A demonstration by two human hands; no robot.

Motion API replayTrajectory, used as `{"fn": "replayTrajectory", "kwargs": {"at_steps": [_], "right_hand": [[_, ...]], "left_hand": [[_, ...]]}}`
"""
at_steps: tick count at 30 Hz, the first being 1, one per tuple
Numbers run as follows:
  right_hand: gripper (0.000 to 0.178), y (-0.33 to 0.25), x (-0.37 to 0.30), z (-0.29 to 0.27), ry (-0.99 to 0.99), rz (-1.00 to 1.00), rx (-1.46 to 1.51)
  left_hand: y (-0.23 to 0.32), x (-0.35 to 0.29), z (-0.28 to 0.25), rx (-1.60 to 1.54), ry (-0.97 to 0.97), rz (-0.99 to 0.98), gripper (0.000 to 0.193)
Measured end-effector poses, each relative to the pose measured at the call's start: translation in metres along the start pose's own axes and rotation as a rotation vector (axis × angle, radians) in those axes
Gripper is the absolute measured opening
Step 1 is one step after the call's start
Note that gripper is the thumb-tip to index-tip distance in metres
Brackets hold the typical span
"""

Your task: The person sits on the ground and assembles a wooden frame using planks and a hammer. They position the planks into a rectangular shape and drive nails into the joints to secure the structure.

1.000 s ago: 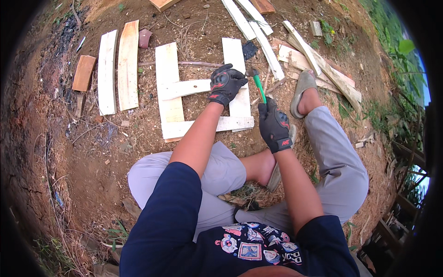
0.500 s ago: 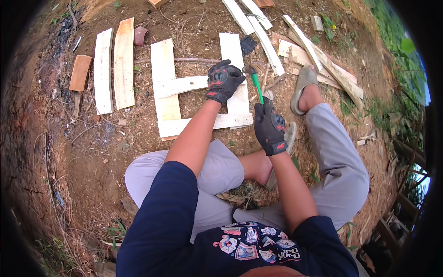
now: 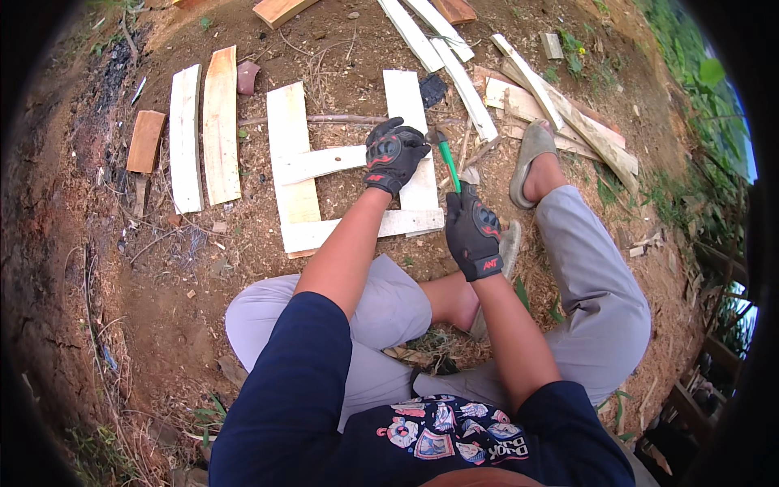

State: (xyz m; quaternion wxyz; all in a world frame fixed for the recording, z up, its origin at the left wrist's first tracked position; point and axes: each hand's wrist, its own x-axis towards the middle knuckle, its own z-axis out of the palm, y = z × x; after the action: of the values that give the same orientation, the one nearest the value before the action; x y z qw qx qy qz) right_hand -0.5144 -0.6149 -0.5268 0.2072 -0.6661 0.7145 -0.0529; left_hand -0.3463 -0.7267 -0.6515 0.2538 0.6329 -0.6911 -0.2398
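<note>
My right fingers (image 3: 454, 208) clasp the green hammer (image 3: 449, 164) by its near end; my left fingers (image 3: 417, 136), pinch unclear, cover the crosspiece (image 3: 331, 161).

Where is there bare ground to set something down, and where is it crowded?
Mostly bare dirt, with scattered chips, lies between the left knee and the two loose pale boards. Crowded: right of the board frame, with the hammer, right hand and piled boards.
</note>
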Motion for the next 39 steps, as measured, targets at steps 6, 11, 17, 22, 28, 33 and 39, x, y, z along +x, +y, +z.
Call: {"fn": "replayTrajectory", "kwargs": {"at_steps": [6, 11, 17, 22, 28, 33, 39], "right_hand": [[0.038, 0.013, 0.0, 0.013, 0.236, -0.09, 0.041], [0.038, 0.012, 0.002, 0.011, 0.148, -0.076, 0.022], [0.035, 0.004, -0.001, 0.01, 0.071, -0.038, 0.007], [0.032, 0.003, -0.006, 0.018, 0.172, -0.042, 0.087], [0.033, 0.009, -0.004, 0.022, 0.095, -0.007, -0.014], [0.031, 0.01, -0.005, 0.013, 0.135, -0.009, 0.105], [0.036, 0.012, -0.016, -0.006, 0.085, 0.004, 0.115]], "left_hand": [[0.004, 0.001, 0.001, -0.058, 0.001, -0.01, 0.017], [0.005, -0.001, 0.0, 0.007, -0.023, -0.015, 0.018], [0.002, -0.002, 0.002, 0.03, -0.004, -0.02, 0.019], [0.002, -0.002, 0.001, 0.019, 0.018, -0.002, 0.02], [0.007, -0.001, 0.002, 0.071, -0.014, -0.026, 0.02], [0.008, -0.01, -0.006, -0.04, -0.058, -0.06, 0.02], [-0.001, -0.019, -0.088, 0.183, -0.2, -0.051, 0.057]]}}
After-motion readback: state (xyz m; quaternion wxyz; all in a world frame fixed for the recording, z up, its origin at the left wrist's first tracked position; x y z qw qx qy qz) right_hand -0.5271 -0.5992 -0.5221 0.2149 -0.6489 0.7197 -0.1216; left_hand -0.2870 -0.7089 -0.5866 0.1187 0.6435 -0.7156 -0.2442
